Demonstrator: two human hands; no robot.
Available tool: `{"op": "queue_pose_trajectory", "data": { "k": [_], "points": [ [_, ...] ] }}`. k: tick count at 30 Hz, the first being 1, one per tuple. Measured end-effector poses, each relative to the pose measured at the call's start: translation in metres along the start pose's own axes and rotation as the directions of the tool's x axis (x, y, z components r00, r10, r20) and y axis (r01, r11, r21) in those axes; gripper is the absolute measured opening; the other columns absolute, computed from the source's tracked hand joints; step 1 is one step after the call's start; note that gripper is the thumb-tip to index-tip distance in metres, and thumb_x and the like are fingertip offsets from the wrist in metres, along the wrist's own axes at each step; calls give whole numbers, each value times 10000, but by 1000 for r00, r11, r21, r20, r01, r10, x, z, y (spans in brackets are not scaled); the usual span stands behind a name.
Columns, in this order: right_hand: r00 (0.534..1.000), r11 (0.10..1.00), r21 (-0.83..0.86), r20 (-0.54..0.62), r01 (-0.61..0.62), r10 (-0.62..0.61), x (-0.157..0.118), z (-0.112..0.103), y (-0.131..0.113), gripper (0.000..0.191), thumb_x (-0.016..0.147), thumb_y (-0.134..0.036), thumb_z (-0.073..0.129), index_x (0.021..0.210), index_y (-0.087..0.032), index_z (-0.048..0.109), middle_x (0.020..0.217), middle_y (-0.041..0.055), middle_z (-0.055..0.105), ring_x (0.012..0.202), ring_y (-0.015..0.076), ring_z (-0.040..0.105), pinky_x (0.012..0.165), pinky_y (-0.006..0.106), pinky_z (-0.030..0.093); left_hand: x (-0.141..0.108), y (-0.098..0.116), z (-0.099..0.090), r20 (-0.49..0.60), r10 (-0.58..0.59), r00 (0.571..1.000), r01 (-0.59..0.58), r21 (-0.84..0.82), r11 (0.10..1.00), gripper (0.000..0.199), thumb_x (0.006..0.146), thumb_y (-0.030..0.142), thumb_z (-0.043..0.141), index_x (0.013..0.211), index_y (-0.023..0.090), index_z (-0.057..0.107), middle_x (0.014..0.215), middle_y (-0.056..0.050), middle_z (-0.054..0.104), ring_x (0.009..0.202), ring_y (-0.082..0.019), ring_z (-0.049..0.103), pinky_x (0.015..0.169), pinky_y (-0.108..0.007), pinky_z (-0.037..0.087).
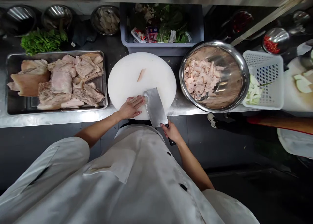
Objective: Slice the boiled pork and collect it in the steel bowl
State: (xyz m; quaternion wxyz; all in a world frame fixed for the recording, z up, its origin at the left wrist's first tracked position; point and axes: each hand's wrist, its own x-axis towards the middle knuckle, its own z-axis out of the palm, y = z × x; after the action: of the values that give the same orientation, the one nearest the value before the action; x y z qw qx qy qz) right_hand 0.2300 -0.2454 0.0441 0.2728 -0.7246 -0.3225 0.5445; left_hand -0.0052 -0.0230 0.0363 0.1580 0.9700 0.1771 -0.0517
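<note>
A round white cutting board (127, 74) lies on the counter with one thin strip of meat (141, 75) on it. My left hand (132, 107) rests on the board's front left part, fingers stretched out, its fingertips at the blade's left edge. Whether anything lies under the palm is hidden. My right hand (170, 131) is wrapped round the black handle of a cleaver (156, 108), whose broad blade lies over the front of the board. To the left, a metal tray (106, 97) holds large pieces of meat (61, 80).
Right of the board stands a steel bowl (244, 69) of cut meat, then a white basket (278, 87) with pale green slices. Behind is a grey bin (161, 50) with greens and wrappers. Leafy greens (41, 41) and small bowls line the back left. Another person's shoe (212, 120) shows below.
</note>
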Motion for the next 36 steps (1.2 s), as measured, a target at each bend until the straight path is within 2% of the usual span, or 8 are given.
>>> {"op": "queue_pose_trajectory", "data": {
  "k": [11, 17, 21, 26, 28, 31, 33, 36],
  "points": [
    [1000, 987, -160, 9, 2, 0, -11, 3, 2, 295, 958, -533, 555, 913, -246, 508, 493, -63, 538, 398, 181, 547, 483, 277, 428, -1, -1, -1, -19, 16, 1000, -16, -14, 1000, 612, 1034, 385, 475, 1613, 202, 399, 1680, -136, 355, 1586, -320, 310, 1227, -551, 298],
    [992, 926, -376, -104, 22, -66, 31, 26, -47, 218, 1010, -412, 581, 1000, -194, 586, 674, 41, 676, 696, 234, 690, 666, 289, 474, 21, -7, -4, -132, -127, 983, 124, -34, 992, 464, 1034, 317, 454, 1441, 142, 592, 1550, -171, 543, 1472, -330, 473, 1129, -512, 413],
    [985, 884, -468, -149, 5, -84, 30, 29, -65, 191, 1008, -376, 594, 1015, -186, 580, 818, 109, 726, 844, 273, 718, 726, 299, 478, 55, -21, -12, -216, -333, 918, 326, -68, 943, 333, 980, 167, 457, 1210, 152, 696, 1284, -167, 686, 1203, -319, 619, 1000, -476, 492],
    [985, 963, -271, -171, -7, -41, -13, 1, -43, 272, 1002, -489, 531, 1002, -217, 548, 554, -16, 606, 524, 221, 645, 581, 292, 470, 66, -52, -31, -340, -573, 745, 571, -117, 812, 330, 956, 208, 528, 1251, 136, 656, 1305, -189, 663, 1289, -367, 561, 1046, -531, 458],
    [983, 982, -188, -182, -34, -1, -27, -8, -30, 328, 978, -556, 522, 968, -228, 524, 495, -51, 557, 411, 198, 578, 515, 290, 449, 55, -50, -32, -345, -510, 788, 514, -88, 853, 478, 963, 263, 541, 1421, 128, 565, 1506, -205, 553, 1443, -383, 455, 1134, -570, 391],
    [983, 985, -150, -177, -80, 53, -39, -14, -13, 369, 938, -608, 531, 930, -239, 507, 474, -59, 553, 358, 191, 551, 480, 291, 434, 36, -28, -21, -112, -155, 982, 154, -13, 988, 662, 987, 363, 519, 1604, 163, 386, 1666, -169, 384, 1574, -340, 315, 1212, -533, 328],
    [982, 980, -173, -177, -97, 66, -41, -14, -7, 369, 933, -609, 529, 928, -240, 517, 461, -56, 555, 374, 201, 572, 507, 295, 454, 25, -9, -9, 57, 46, 997, -45, -15, 999, 730, 1007, 437, 493, 1656, 176, 286, 1701, -146, 323, 1604, -303, 263, 1249, -485, 298],
    [982, 970, -221, -178, -98, 59, -32, -11, -6, 347, 940, -584, 529, 943, -237, 536, 457, -45, 560, 419, 219, 610, 553, 303, 481, 17, 7, 2, 122, 80, 989, -81, 3, 997, 825, 1017, 526, 475, 1685, 152, 167, 1733, -145, 221, 1626, -299, 195, 1292, -485, 226]
  ]
}}
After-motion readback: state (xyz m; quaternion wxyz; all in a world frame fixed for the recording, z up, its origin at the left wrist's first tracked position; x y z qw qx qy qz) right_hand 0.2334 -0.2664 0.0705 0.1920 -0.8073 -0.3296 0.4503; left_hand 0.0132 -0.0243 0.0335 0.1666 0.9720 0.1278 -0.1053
